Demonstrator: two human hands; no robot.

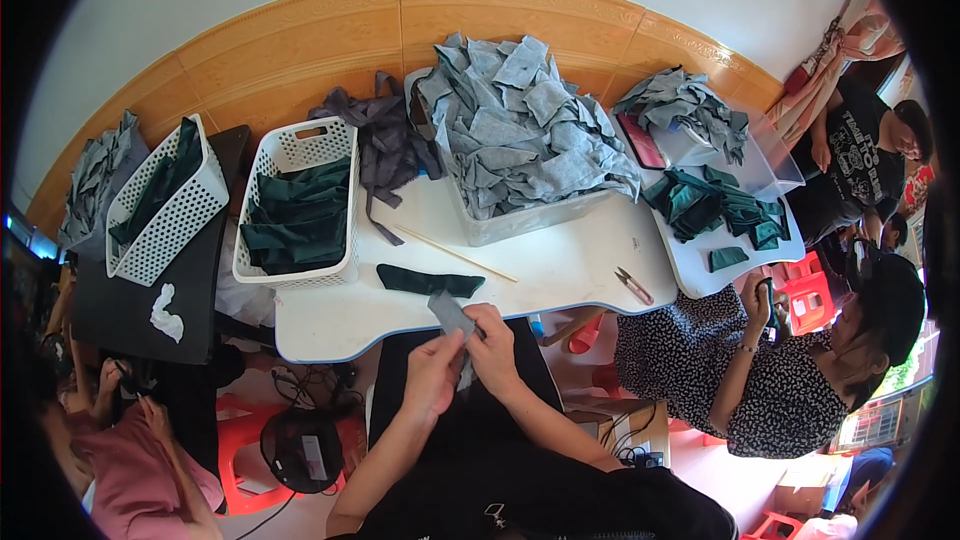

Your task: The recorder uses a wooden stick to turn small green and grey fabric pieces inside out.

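Note:
Just past the table's front edge, my left hand (434, 377) and my right hand (493, 348) come together over my lap. Both are closed on a small grey fabric piece (451, 314), which sticks up between the fingers; its lower part hangs below them, partly hidden. Directly beyond the hands, a long dark green velvety strip (430, 281) lies flat on the white table (560, 280). A thin wooden stick (455, 253) rests behind that strip. Farther right lie small thread snips (634, 286) near the table's edge.
A large bin (530, 220) heaped with grey pieces stands at the back. White baskets (345, 255) (170, 250) of green fabric are on the left. Purple-grey strips (385, 145) lie between. Green pieces (700, 202) cover the right table. Other people sit on both sides.

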